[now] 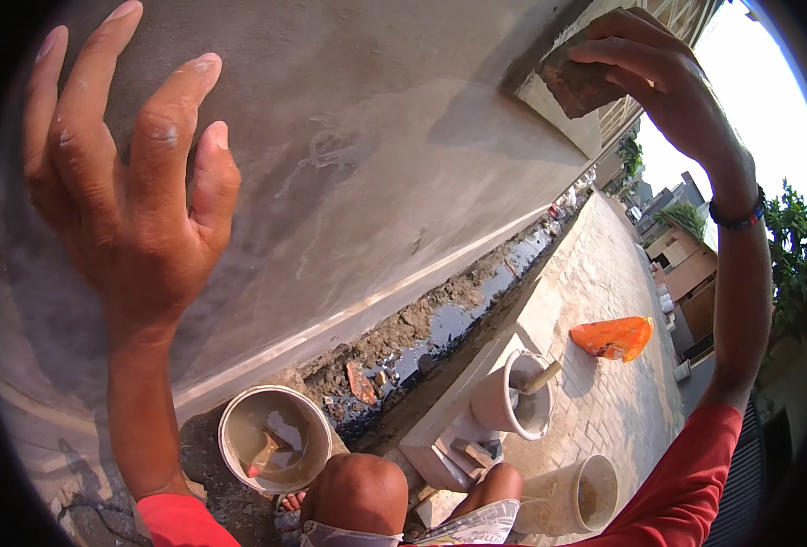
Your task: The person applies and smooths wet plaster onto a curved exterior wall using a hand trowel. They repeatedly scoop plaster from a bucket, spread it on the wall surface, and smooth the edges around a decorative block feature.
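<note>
At the upper left, my left hand [134, 182] is held up with its fingers spread and nothing in them, in front of the grey plastered wall [331, 219]. Whether it touches the wall I cannot tell. My right hand [654, 68], at the upper right, grips a brown, rough-edged block [579, 87] by the window ledge [558, 123]; its material is unclear. Below my left forearm stands a round bucket [228, 428] of murky water, holding a wooden-handled tool [267, 451] with a red tip.
A ditch with dark water [458, 324] runs along the wall's foot. Beyond it stand a white bucket [490, 397] with a handled tool and another pale bucket [549, 501]. An orange bag [611, 337] lies on the paving [604, 401]. My knees [362, 497] are close to the buckets.
</note>
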